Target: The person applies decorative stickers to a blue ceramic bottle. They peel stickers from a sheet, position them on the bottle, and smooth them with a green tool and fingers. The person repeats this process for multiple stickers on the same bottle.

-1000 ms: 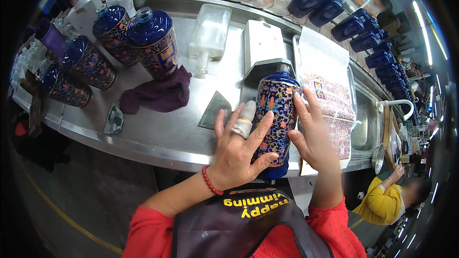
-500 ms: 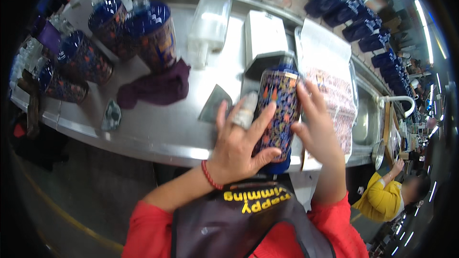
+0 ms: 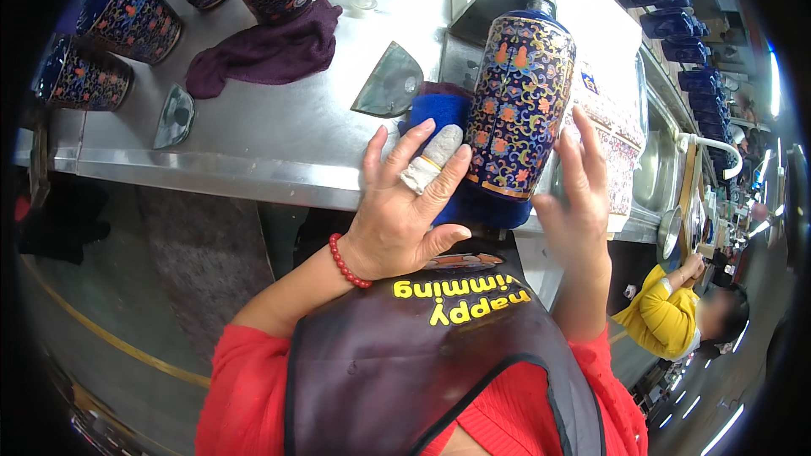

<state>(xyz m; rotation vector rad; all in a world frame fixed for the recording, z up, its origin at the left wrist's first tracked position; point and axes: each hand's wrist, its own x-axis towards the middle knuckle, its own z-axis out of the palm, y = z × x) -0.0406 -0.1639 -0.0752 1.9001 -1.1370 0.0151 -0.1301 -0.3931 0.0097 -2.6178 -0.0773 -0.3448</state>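
Observation:
A dark blue bottle (image 3: 519, 105) with a dense floral pattern and gold edges lies tilted on a blue cloth pad (image 3: 443, 111), its neck pointing away from me. To its left is my left hand (image 3: 405, 203), fingers spread; the index fingertip is at the bottle's side. A pale wrap with a yellow band (image 3: 431, 159) covers one of its fingers. At the bottle's lower right, my right hand (image 3: 579, 194) is open and partly blurred, holding nothing. Whether its fingertips touch the bottle I cannot tell. A translucent triangular scraper (image 3: 390, 83) lies left of the pad.
A purple cloth (image 3: 270, 51) and a second scraper (image 3: 175, 116) lie leftward on the metal bench (image 3: 279, 152). Several patterned blue vessels (image 3: 135, 17) stand beyond. Patterned sheets (image 3: 621, 143) lie right, beside a sink (image 3: 655, 177). A person in yellow (image 3: 667, 312) works farther right.
My hands have come off the bottle's front to its sides, with the left fingers spreading wider. The bottle's pattern shows more fully. The view has shifted, uncovering the blue pad.

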